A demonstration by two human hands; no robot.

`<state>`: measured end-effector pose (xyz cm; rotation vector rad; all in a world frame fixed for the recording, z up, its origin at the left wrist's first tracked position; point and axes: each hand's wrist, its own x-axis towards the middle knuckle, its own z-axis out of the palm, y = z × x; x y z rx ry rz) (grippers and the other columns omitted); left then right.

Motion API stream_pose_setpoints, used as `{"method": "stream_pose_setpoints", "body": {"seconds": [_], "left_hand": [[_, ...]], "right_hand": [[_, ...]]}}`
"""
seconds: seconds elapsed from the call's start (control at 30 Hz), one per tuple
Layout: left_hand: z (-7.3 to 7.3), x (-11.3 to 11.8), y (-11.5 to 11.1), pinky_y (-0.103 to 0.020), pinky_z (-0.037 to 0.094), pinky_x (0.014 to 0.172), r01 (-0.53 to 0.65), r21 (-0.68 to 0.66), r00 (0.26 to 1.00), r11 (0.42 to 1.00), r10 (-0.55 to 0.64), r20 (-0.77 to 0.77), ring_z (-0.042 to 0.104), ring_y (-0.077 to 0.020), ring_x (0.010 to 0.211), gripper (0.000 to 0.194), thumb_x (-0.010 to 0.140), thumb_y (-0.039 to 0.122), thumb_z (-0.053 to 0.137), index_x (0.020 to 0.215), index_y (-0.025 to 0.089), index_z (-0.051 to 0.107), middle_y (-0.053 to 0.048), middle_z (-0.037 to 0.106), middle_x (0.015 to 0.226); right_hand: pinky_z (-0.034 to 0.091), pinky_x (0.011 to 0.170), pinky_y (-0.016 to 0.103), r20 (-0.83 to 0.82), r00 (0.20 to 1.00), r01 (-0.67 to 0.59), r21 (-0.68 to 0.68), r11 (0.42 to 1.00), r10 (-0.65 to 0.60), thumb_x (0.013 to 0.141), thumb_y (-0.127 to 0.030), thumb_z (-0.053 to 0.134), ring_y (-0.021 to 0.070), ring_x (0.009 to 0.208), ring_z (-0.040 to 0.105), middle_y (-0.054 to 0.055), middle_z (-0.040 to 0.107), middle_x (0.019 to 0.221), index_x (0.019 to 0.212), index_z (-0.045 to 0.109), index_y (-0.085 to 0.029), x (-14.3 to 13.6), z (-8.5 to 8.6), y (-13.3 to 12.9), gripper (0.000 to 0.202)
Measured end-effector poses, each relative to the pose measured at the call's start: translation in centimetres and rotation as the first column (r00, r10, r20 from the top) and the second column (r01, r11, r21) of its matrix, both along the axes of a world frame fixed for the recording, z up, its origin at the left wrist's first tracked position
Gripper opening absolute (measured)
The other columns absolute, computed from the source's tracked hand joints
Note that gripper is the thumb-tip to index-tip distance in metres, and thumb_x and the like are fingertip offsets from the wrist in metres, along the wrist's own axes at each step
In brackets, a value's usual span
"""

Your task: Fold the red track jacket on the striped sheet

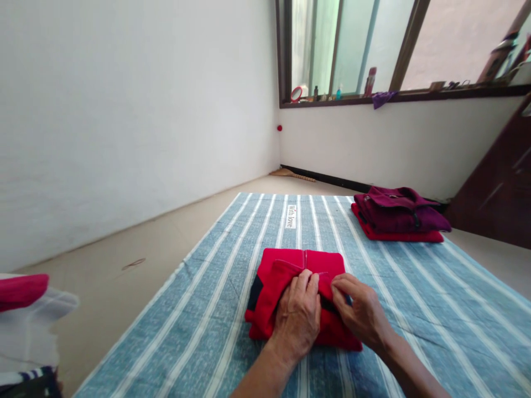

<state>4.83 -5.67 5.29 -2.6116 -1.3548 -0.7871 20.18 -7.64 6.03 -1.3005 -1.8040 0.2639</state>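
Note:
A folded red jacket point(271, 276) with a zip and a dark navy patch at its left side lies on the striped cloth. My left hand point(298, 309) rests on top of it, fingers bent and close together over a loose fold; its thumb is partly hidden by the fabric. At the jacket's right side, my right hand point(360, 307) pinches an edge of the red cloth between thumb and fingers. A small blue bit shows beside the right thumb, too little to identify. Between the hands, a dark gap opens in the folds.
Blue and white striped cloth point(215, 276) covers the surface. Toward the far right corner sits a stack with a purple jacket point(398, 207) over a red garment point(415, 236). White and red fabric point(29, 320) hangs at the left edge. Bottles line the windowsill point(344, 102).

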Motion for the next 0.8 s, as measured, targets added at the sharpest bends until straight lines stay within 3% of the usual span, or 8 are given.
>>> {"method": "stream_pose_setpoints", "body": {"seconds": [0.1, 0.27, 0.4, 0.53, 0.8], "left_hand": [[-0.4, 0.0, -0.1, -0.038, 0.050, 0.091, -0.036, 0.047, 0.999, 0.998, 0.038, -0.028, 0.056, -0.0237, 0.107, 0.038, 0.088, 0.016, 0.044, 0.126, 0.015, 0.048, -0.011, 0.057, 0.123], [-1.3, 0.2, -0.3, -0.040, 0.051, 0.086, -0.076, 0.132, 0.992, 0.988, 0.089, -0.089, 0.057, -0.0246, 0.102, 0.046, 0.084, 0.006, 0.044, 0.130, 0.015, 0.044, -0.011, 0.057, 0.122], [-1.1, 0.5, -0.6, -0.039, 0.052, 0.077, -0.062, 0.147, 0.991, 0.987, 0.078, -0.112, 0.057, -0.0228, 0.089, 0.044, 0.084, 0.007, 0.045, 0.126, 0.017, 0.048, -0.009, 0.060, 0.112], [-0.5, 0.6, -1.0, -0.039, 0.051, 0.074, -0.068, 0.137, 0.988, 0.988, 0.086, -0.125, 0.055, -0.0238, 0.090, 0.043, 0.084, 0.007, 0.045, 0.125, 0.017, 0.049, -0.008, 0.059, 0.109], [-0.2, 0.9, -1.7, -0.039, 0.048, 0.085, -0.073, 0.181, 0.984, 0.981, 0.100, -0.144, 0.050, -0.0232, 0.104, 0.040, 0.087, 0.011, 0.042, 0.127, 0.012, 0.048, -0.008, 0.057, 0.121]], "right_hand": [[0.043, 0.064, 0.025, -0.032, 0.999, 0.018, 0.016, 1.000, -0.017, 0.087, -0.020, 0.045, 0.0141, 0.064, 0.053, 0.002, 0.057, 0.070, 0.070, 0.055, -0.020, -0.4, 1.0, 0.5, 0.021], [0.045, 0.070, 0.027, -0.084, 0.993, -0.082, -0.014, 0.997, 0.080, 0.084, -0.020, 0.048, 0.0157, 0.073, 0.059, 0.004, 0.064, 0.081, 0.082, 0.064, -0.020, -1.7, 2.8, 2.9, 0.016], [0.047, 0.072, 0.030, -0.190, 0.974, -0.153, -0.146, 0.977, 0.124, 0.080, -0.025, 0.054, 0.0177, 0.077, 0.062, 0.004, 0.068, 0.086, 0.091, 0.068, -0.019, -2.9, 3.7, 5.3, 0.019], [0.046, 0.064, 0.027, -0.254, 0.954, -0.234, -0.297, 0.926, 0.160, 0.078, -0.029, 0.056, 0.0157, 0.067, 0.060, 0.001, 0.067, 0.075, 0.098, 0.068, -0.018, -3.5, 3.8, 7.0, 0.026], [0.037, 0.050, 0.021, -0.316, 0.935, -0.278, -0.367, 0.888, 0.162, 0.074, -0.029, 0.057, 0.0101, 0.053, 0.046, -0.003, 0.053, 0.056, 0.083, 0.067, -0.016, -3.3, 2.7, 7.6, 0.019]]}}
